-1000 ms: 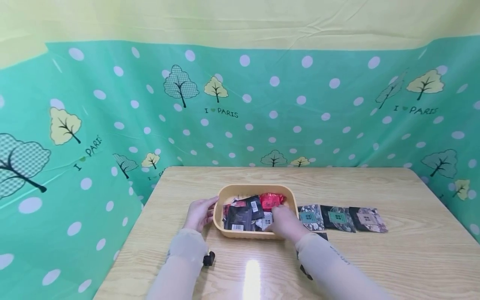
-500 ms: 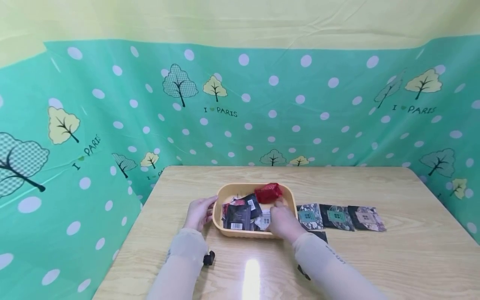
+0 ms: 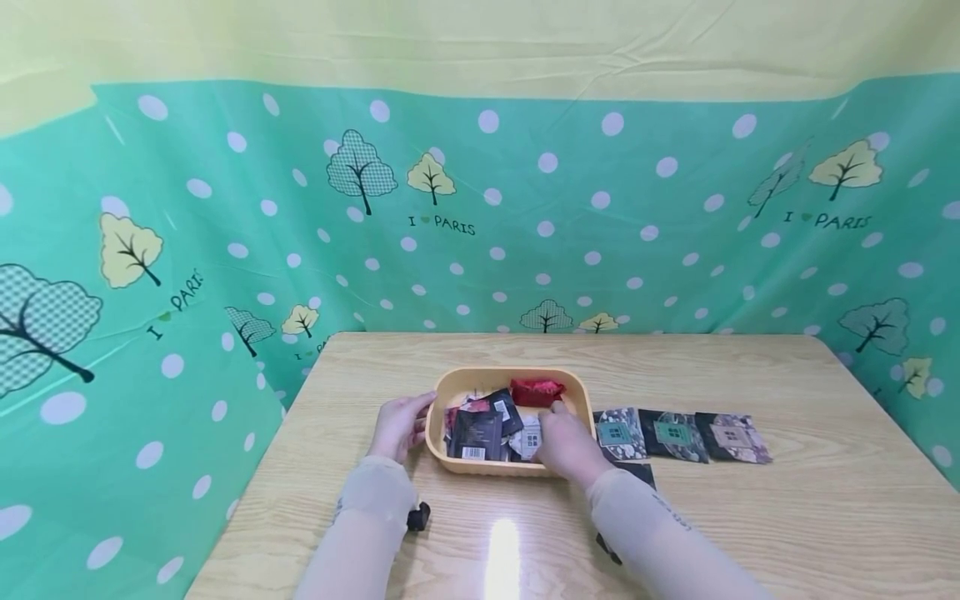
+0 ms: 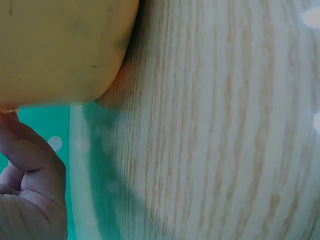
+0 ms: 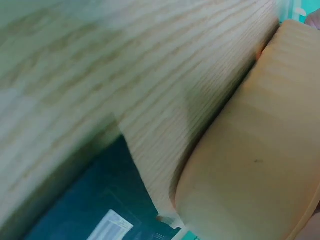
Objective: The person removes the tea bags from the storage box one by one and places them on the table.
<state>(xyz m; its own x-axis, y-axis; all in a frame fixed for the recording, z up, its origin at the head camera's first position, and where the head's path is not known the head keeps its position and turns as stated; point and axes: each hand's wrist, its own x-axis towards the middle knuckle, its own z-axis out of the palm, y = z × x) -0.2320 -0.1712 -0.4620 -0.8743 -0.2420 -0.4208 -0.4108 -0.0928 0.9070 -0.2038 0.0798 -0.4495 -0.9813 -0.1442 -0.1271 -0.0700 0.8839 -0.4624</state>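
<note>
red packet [image 3: 536, 392] had shifted since half a second earlier: it had stood tilted up toward the rim, and now it sat lower against the far wall inside the yellow basket [image 3: 495, 470]. both hands were almost where they had been.

that packet lay just beyond the fingertips of the right hand [image 3: 568, 446], ahead and slightly to the left, its long axis running left to right along the wall. the right hand was far nearer to it than the left hand [image 3: 395, 427], which was at the opposite end of the basket. the basket's own long axis also ran left to right, between the two hands.

the right hand reached over the near right corner, fingers pointing down inside; its tips were hidden, so i could not tell whether they pinched anything. a pale patterned packet [image 3: 528, 438] lay right beside its thumb side. the left hand's fingers were bent at the basket's left end; whether they gripped the rim or only touched it, i could not tell.

left of the pale packet, a dark packet with a barcode [image 3: 477, 435] lay against the near wall. outside, to the right, three flat packets [image 3: 672, 435] formed a row on the table [image 3: 855, 433].
</note>
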